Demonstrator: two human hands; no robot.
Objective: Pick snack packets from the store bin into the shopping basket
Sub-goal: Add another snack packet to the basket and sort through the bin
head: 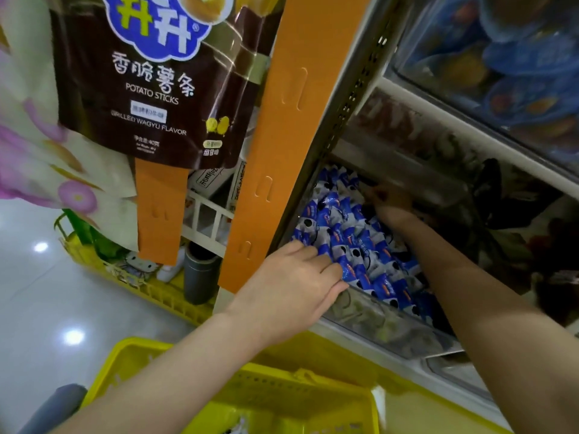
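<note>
A clear-fronted store bin [369,317] on a low shelf holds several small blue-and-white snack packets [354,239]. My left hand [294,283] reaches into the bin's near left corner, its fingers curled down among the packets there. My right hand [388,202] is deeper in at the back of the bin, in shadow, fingers bent into the pile; what it holds is unclear. The yellow shopping basket [282,393] sits below my forearms at the bottom of the view, with a packet or two just visible inside.
An orange hanging display strip [291,145] carries a brown potato sticks bag [147,83] just left of the bin. Another yellow basket [141,286] with bottles stands on the shiny floor behind it. Shelves with other snack bins lie above and to the right.
</note>
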